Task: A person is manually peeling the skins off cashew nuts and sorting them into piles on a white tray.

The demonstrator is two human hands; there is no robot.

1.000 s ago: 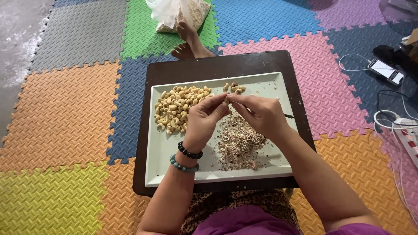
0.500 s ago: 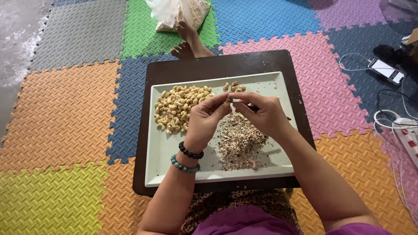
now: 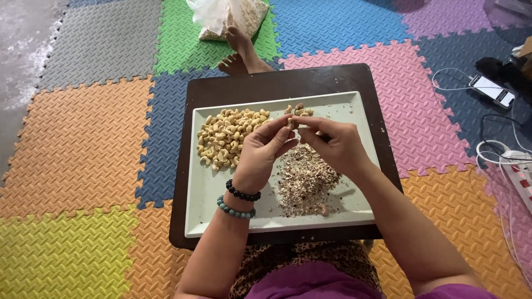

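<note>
My left hand (image 3: 260, 155) pinches a single cashew nut (image 3: 290, 123) at its fingertips above a pale rectangular tray (image 3: 202, 194). My right hand (image 3: 334, 145) meets it from the right, fingers closed on a small dark tool (image 3: 323, 135) and touching the same nut. A heap of peeled cashews (image 3: 226, 138) lies at the tray's left back. Under my hands sits a pile of brown skin flakes (image 3: 305, 180). A few unpeeled nuts (image 3: 299, 110) rest near the tray's far edge. Two bead bracelets circle my left wrist.
The tray rests on a low dark brown table (image 3: 277, 83) over coloured foam floor mats. A bare foot (image 3: 237, 52) and a plastic bag of nuts (image 3: 227, 16) lie beyond it. A phone (image 3: 492, 89), cables and a power strip (image 3: 518, 174) are at right.
Both hands have lifted slightly toward the tray's far edge with the nut between them; the fingers have shifted a little on it.
</note>
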